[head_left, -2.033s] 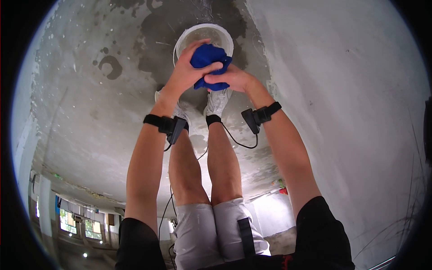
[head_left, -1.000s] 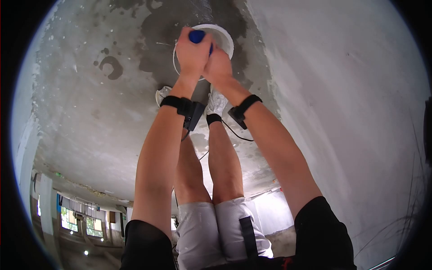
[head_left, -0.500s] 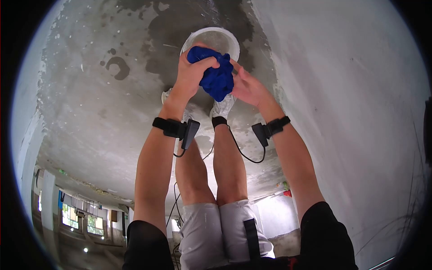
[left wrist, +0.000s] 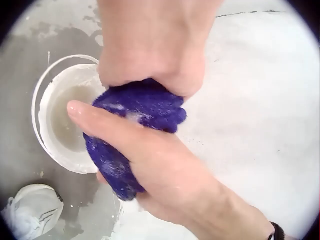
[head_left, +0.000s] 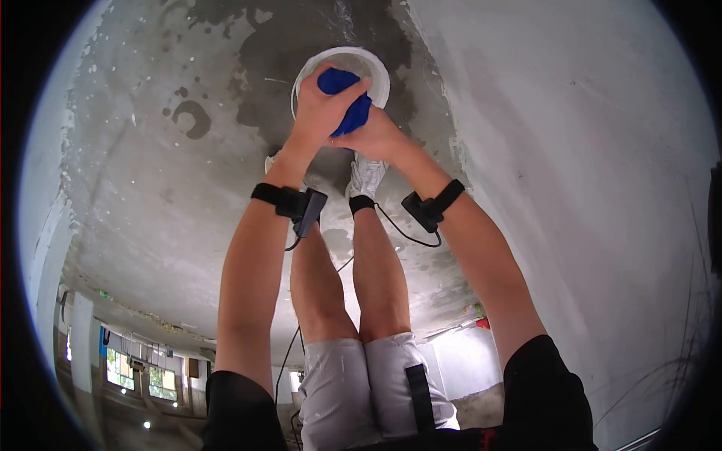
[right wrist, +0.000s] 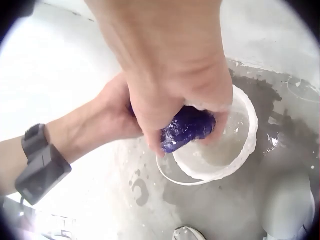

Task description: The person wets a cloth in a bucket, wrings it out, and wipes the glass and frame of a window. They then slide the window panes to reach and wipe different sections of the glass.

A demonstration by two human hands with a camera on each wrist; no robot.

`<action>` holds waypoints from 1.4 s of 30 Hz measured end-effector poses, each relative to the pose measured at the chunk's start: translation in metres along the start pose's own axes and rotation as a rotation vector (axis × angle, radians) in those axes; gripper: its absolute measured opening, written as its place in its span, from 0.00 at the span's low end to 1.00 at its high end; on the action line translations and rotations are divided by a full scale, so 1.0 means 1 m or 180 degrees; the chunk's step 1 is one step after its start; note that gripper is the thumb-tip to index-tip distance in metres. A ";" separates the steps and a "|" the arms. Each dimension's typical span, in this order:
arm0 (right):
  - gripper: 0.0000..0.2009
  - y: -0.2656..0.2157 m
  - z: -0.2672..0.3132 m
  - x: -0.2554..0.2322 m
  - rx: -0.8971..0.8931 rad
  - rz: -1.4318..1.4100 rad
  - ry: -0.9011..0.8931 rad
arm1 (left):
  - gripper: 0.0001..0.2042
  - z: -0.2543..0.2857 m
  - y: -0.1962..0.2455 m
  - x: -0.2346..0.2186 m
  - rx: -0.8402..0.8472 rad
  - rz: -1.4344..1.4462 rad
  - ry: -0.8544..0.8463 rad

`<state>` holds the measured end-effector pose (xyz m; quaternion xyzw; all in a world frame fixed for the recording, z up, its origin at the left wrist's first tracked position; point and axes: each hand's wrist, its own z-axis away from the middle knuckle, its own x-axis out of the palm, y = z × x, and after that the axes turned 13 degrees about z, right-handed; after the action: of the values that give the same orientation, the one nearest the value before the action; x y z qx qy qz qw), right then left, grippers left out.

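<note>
A wet blue cloth is bunched up between both hands, above a white bucket. My left hand grips it from the left, thumb lying across its top. From the right, my right hand holds the lower part, its fingers mostly hidden under the cloth. In the left wrist view the cloth has whitish wet patches, and the right thumb stretches over it. Cloudy water lies in the bucket in the right wrist view.
Dark wet patches spread over the concrete floor around the bucket. The person's white shoes stand just behind it. A pale wall rises on the right. Black cables run from the wrist cameras.
Half a second ago the cloth hung looser and larger, with the right hand's fingers spread beside it. Now both hands clasp it into a smaller bundle. One second ago they also squeezed it over the bucket.
</note>
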<state>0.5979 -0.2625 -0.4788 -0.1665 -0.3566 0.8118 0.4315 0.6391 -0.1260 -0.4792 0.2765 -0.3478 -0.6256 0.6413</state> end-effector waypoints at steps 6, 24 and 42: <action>0.25 0.009 -0.017 0.019 0.0609 0.2203 0.0911 | 0.15 -0.013 -0.024 0.023 -0.0176 -0.0462 0.1640; 0.38 -0.079 0.117 -0.034 0.0481 0.1324 0.0551 | 0.26 0.108 0.064 -0.023 -0.1038 0.1562 -0.0371; 0.17 -0.323 0.417 0.018 -0.0530 0.0519 0.2136 | 0.24 0.324 0.364 -0.054 0.1150 0.0715 -0.1714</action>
<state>0.5343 -0.3083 0.0438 -0.4864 -0.2455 0.7118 0.4433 0.6057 -0.0223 -0.0008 0.1705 -0.6380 -0.5299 0.5320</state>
